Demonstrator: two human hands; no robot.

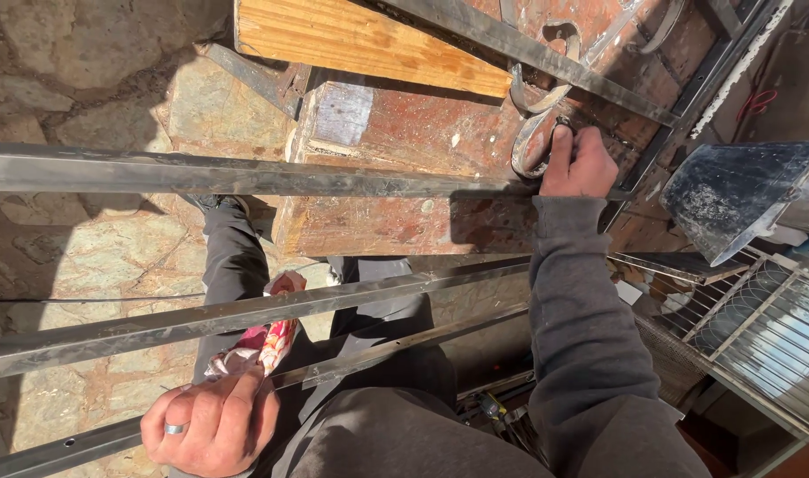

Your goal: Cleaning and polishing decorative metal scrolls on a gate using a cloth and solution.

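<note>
At upper right, right hand point(580, 165) closed, fingers point(564, 142) curled tight on a curved metal scroll point(533, 142), pressed down against a worn reddish wooden block point(396, 177). Scroll lying on the block's top face, just beside a long flat steel bar point(245, 173) crossing the view from the left edge to the wrist. Judged stiff, fairly heavy for its bulk, hard-edged and possibly rough with scale; best held on the broad curve of the loop, away from the cut ends.

At lower left, left hand point(211, 423) closed around the lowest steel bar point(59, 448), a ring on one finger, a red-and-white rag point(267, 341) bunched just above the knuckles and touching them. Bar judged rigid, long and awkward at the ends, smooth enough to slip in a loose grasp.

Between the two hands, a further slanting steel bar point(201, 320), grey sleeve point(581, 336) and dark trousers point(236, 265) beneath. Beyond the block, a pale wooden plank point(360, 40) under another dark bar. At far right, a dark metal funnel-shaped piece point(732, 199) and a wire grille point(767, 336). Underfoot, stone paving point(77, 71).
</note>
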